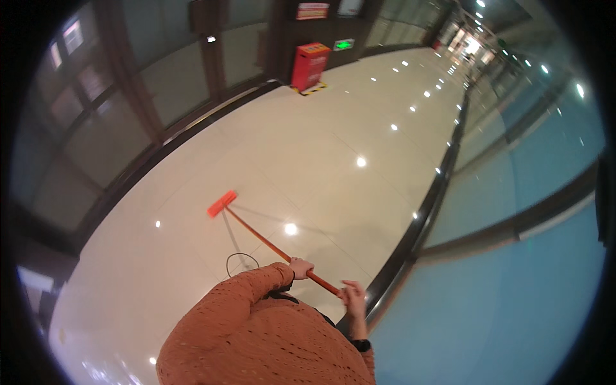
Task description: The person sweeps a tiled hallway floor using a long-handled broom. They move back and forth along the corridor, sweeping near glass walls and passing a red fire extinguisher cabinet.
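Observation:
My left hand (301,268) is wrapped around an orange-brown pole (262,238) partway along its length. At the pole's near end, my right hand (353,298) holds it loosely, with some fingers lifted. The pole slants away to the left, down to a red-orange broom or mop head (222,204) on the glossy tiled floor (308,144). Whether the head has bristles or a pad is too blurred to tell. A thin dark loop (242,255), perhaps a cord, shows beside my left sleeve (240,293) and is partly hidden by it.
Dark-framed glass doors (168,72) line the left side. A red box (310,66) stands against the far wall within black-and-yellow floor tape (315,89), near a lit green sign (343,45). Along the right run a dark baseboard (433,192) and blue-tinted glass panels (500,288).

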### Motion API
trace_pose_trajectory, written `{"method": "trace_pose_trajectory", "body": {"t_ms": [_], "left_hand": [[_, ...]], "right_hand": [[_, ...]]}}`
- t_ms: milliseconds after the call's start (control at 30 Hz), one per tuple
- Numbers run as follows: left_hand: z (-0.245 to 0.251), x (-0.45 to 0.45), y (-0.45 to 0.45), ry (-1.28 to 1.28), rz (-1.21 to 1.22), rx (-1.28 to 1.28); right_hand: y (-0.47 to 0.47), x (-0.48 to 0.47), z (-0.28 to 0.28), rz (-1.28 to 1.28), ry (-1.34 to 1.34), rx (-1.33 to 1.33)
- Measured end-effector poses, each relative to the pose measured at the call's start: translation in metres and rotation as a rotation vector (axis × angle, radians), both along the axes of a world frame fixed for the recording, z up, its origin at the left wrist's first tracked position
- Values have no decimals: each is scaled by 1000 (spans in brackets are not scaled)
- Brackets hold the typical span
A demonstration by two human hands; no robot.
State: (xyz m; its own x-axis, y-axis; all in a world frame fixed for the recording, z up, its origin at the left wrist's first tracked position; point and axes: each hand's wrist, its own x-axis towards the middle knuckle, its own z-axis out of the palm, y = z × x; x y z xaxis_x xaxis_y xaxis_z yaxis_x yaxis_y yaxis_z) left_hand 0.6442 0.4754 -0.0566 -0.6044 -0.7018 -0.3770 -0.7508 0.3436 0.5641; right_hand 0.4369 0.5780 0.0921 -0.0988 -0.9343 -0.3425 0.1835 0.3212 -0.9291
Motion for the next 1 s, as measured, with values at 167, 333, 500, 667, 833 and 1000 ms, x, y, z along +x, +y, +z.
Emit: {"method": "trace_pose_trajectory", "body": {"t_ms": [167,333,500,667,833,1000], "left_hand": [[24,92,-5,71,163,-55],[54,116,-7,389,155,-153],[87,142,-11,374,-280,56],[106,188,-25,429,-135,-82],[108,234,-29,392,-10,-140],[102,256,-29,506,196,-304]], "right_hand": [[-42,109,-9,273,-177,7],[-61,122,54,286,-171,42],[-72,146,98,307,338,-302],[-70,192,97,607,745,-210],[-67,244,97,943,968,-283],[-99,279,87,1008,1056,-442]]}}
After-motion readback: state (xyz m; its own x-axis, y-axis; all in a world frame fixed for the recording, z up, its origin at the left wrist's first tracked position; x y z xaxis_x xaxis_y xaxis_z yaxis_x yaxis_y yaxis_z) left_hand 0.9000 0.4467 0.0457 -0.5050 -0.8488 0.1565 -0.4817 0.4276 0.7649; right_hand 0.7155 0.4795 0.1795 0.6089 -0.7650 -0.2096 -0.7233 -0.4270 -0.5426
